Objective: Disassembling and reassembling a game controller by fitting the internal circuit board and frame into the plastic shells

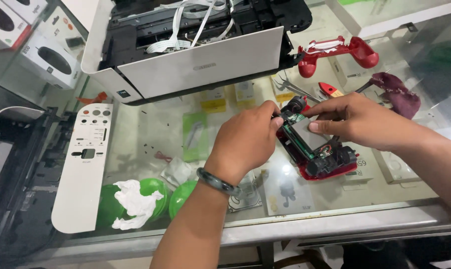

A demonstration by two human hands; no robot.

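Observation:
An opened red game controller [319, 152] lies on the glass counter, its green circuit board and a grey battery pack exposed. My left hand [246, 140], with a dark bracelet on the wrist, grips the controller's upper left end. My right hand [357, 120] comes in from the right, thumb and fingers pressing on the grey battery pack [309, 135]. The controller's separated red shell half [337, 53] lies farther back on the counter.
An opened white printer [185, 55] with loose ribbon cables fills the back. Its detached white control panel [83, 164] lies at left. Tweezers [295, 88], a red-handled tool [330, 90], a maroon cloth [396, 93], green bowls with a white tissue [135, 201] and small screws are on the glass.

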